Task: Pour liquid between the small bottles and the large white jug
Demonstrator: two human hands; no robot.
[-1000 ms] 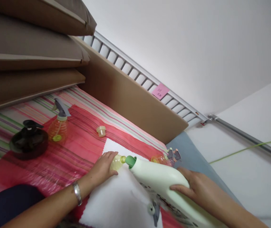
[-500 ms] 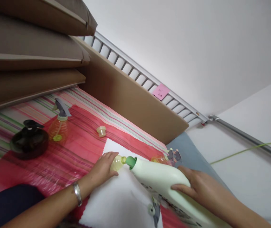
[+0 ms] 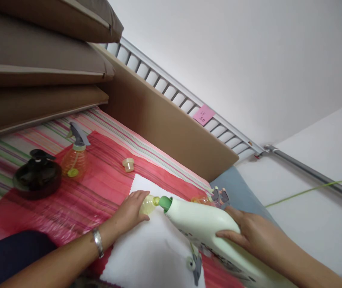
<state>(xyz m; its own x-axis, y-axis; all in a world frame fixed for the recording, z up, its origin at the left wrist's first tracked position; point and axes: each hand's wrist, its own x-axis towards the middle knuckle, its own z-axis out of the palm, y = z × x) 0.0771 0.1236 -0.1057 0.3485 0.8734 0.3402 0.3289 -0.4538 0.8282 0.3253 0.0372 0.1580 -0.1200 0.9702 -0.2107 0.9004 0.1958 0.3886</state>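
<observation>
My left hand (image 3: 133, 210) is wrapped round a small clear yellowish spray bottle (image 3: 148, 205) without its head, over a white cloth (image 3: 141, 248). In my right hand (image 3: 245, 232) is a large pale green jug (image 3: 201, 220), tipped so that its green spout (image 3: 165, 203) meets the small bottle's open neck. I cannot make out any liquid passing between them. A loose grey spray head (image 3: 196, 266) lies on the cloth below the jug. Up and left of the cloth sits a pale cap (image 3: 128, 164).
A spray bottle (image 3: 75, 160) and a dark round pump bottle (image 3: 37, 174) stand at the left on red sheeting (image 3: 107, 172). More spray bottles (image 3: 209, 198) lie behind the jug. Stacked cushions (image 3: 45, 52), a brown board (image 3: 165, 120) and a radiator (image 3: 155, 84) border the far side.
Both hands hold the small bottle and the jug in nearly the same place, spout at neck. Only the camera view has shifted slightly.
</observation>
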